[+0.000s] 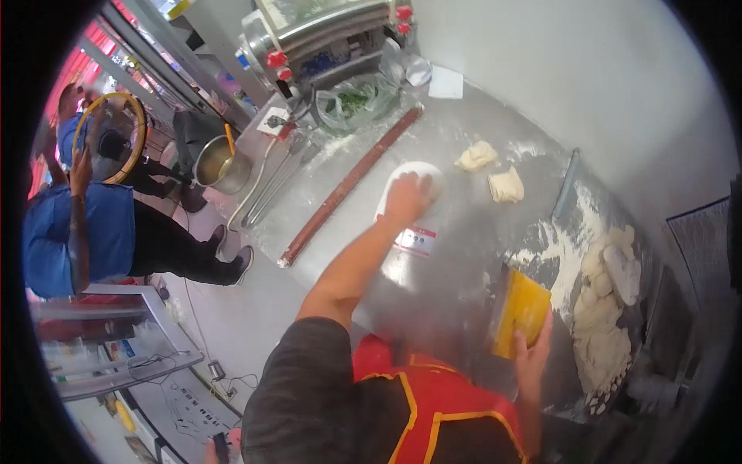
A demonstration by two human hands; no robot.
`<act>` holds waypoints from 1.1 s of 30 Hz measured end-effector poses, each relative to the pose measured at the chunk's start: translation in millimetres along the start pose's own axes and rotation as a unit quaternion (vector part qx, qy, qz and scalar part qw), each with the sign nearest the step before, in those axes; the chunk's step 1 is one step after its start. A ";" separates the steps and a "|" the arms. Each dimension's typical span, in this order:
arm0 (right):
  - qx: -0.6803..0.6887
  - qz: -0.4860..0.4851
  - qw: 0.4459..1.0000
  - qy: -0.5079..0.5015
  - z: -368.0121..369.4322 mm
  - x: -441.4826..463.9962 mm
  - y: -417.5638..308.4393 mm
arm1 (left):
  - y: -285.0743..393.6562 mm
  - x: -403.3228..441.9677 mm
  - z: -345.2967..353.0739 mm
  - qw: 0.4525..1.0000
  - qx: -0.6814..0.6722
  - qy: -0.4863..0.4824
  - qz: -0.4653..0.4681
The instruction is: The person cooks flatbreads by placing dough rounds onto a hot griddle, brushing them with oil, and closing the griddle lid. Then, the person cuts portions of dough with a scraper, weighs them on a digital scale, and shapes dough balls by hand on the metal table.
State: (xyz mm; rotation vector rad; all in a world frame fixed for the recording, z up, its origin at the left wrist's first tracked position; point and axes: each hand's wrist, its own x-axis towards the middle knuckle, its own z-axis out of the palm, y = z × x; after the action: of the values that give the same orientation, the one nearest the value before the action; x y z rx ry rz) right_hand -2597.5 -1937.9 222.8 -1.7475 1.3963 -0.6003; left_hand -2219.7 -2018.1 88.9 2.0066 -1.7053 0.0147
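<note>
My left hand [408,199] lies over a white oval item [421,169] on the metal worktop, its fingers closed around the edge or top of it; whether this is cloth or dough I cannot tell. A red and white card [416,240] lies just beside that wrist. At the lower right, my right hand [533,348] holds a yellow scraper [524,306] by its near edge, with the dark blade side toward the left. Two pale dough pieces [477,155] [506,185] rest to the right of the white item.
A long red-brown rod [352,185] lies left of the left hand. Flour and a large dough mass [600,340] are on the right, near a grey rolling pin [566,184]. A machine [325,39] and greens in plastic [352,102] stand behind. People [77,232] are at the left.
</note>
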 end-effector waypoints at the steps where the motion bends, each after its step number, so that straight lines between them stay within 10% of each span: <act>1: -0.002 -0.008 1.000 0.012 -0.7 2.8 0.4 | 5.6 -2.0 8.1 1.000 0.007 0.014 0.024; 4: 0.005 -0.007 0.999 0.038 -4.4 3.7 7.8 | 44.6 -36.9 45.4 0.985 -0.042 0.105 0.131; 8: 0.013 -0.018 0.998 0.061 -22.9 9.0 16.1 | 140.3 -79.9 31.0 0.930 -0.294 -0.222 0.001; 14: 0.001 -0.017 0.997 0.069 -36.8 4.9 25.0 | 176.5 -113.6 39.4 0.975 -0.125 -0.180 0.030; 17: -0.037 0.003 0.998 0.043 -39.0 -6.5 56.6 | 122.3 -152.2 118.7 0.891 -0.445 -0.070 -0.054; 19: -0.081 -0.021 0.996 0.015 -41.5 -13.9 64.0 | 110.4 -150.8 81.4 0.920 -0.345 -0.028 -0.183; 20: -0.100 -0.037 0.994 0.002 -41.0 -13.9 67.1 | 117.5 -131.4 10.9 0.986 0.000 -0.048 -0.159; 29: -0.186 -0.157 0.970 -0.006 -43.4 -17.9 102.8 | 91.0 -133.1 14.8 0.990 0.094 0.041 -0.095; 33: -0.183 -0.057 0.977 -0.090 -52.7 -24.3 104.5 | 96.1 -121.2 8.7 0.985 0.132 -0.073 -0.090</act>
State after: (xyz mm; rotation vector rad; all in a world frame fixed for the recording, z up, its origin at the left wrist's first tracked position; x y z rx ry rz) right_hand -2704.8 -1937.2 170.0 -2.1254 1.3460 -0.2426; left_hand -2337.4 -1918.1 77.1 2.4041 -1.6763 0.0334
